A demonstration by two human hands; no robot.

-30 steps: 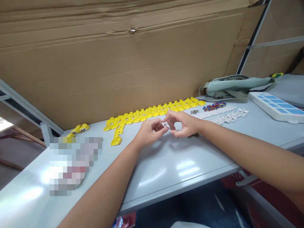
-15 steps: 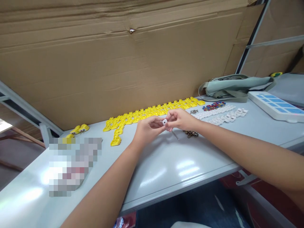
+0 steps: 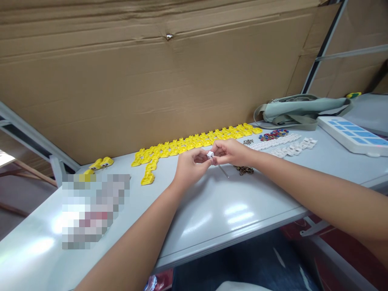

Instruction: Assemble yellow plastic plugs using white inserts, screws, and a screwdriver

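Note:
Over the middle of the table, my left hand (image 3: 191, 165) and my right hand (image 3: 228, 151) meet, fingers bent and closed around a small white plastic piece (image 3: 210, 154). Its upper part shows between the fingertips; the rest is hidden by them. A thin metal rod (image 3: 224, 171) sticks out below my right fingers; whether it is held or lies on the table, I cannot tell. Just behind the hands run rows of yellow plastic shells (image 3: 188, 143). Close to my right wrist lies a heap of small brassy metal parts (image 3: 244, 170).
White plastic pieces (image 3: 291, 150) lie in rows on the right, near red and blue parts (image 3: 274, 135) and small screws (image 3: 248, 142). Farther right are a grey-green bag (image 3: 303, 110) and a white case (image 3: 348, 135). Yellow pieces (image 3: 106, 162) sit left. Cardboard (image 3: 151, 81) stands behind.
The white piece has turned slightly between my fingertips, showing another face. Both hands stay in nearly the same place, still together.

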